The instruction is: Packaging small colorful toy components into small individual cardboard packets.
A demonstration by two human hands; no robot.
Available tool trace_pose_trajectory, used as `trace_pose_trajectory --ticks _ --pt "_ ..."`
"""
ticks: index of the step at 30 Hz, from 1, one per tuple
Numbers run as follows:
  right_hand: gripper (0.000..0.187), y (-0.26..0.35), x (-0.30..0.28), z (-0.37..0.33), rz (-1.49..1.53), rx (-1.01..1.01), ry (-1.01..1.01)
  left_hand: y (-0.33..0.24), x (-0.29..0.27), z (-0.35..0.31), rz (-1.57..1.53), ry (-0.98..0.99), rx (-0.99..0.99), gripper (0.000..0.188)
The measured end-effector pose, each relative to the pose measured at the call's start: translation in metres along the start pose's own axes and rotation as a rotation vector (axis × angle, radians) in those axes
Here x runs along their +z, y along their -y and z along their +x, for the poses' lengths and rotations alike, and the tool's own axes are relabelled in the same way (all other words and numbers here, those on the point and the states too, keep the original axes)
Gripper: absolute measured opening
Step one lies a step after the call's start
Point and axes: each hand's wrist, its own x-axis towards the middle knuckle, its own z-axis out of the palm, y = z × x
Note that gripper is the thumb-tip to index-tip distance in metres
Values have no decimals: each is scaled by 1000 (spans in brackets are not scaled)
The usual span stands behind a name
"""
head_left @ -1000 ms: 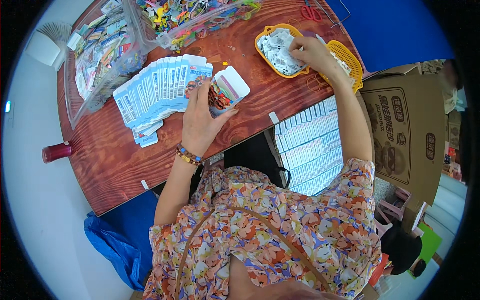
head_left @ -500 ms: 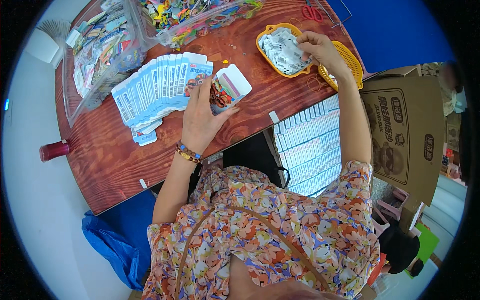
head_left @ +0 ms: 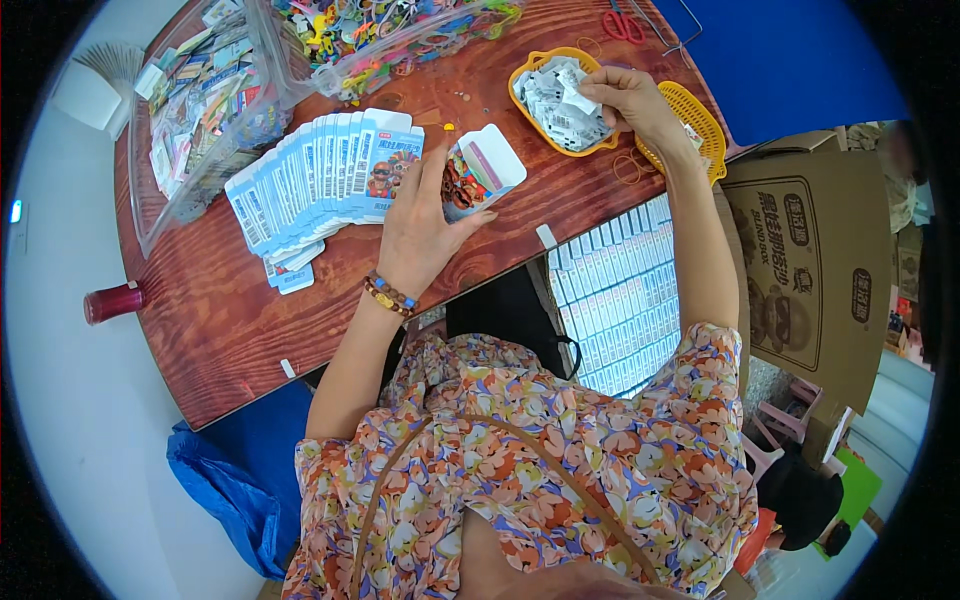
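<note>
Box (head_left: 480,172) of thin card, just right of the fanned cartons (head_left: 310,180) on the table (head_left: 250,340), is open at its flap and gripped between the thumb and fingers of the left hand (head_left: 420,228); it should be light and fairly stiff but easily creased, best held by its side edges. Above the yellow basket (head_left: 572,152), the right hand (head_left: 642,108) has thumb and fingertips pinched on a white packet (head_left: 577,97), probably soft, light and slippery, best taken at an edge or corner.

It's a busy red wood-grain table (head_left: 240,350), bearing a fanned row of blue-and-white cartons (head_left: 300,180), clear plastic bins (head_left: 275,60), two yellow baskets (head_left: 708,125) and red-handled scissors (head_left: 625,27)!
</note>
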Motion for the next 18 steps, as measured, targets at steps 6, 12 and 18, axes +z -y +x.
trace_pose_trajectory --ticks 6,12,18 --pt "21 4 1 -8 52 9 35 1 3 0 -29 22 -19 88" --pt "17 10 6 -10 -6 -45 -6 -1 4 1 -4 -21 -6 85" --pt "11 67 52 -50 -102 -189 22 -9 5 8 111 -56 -24 82"
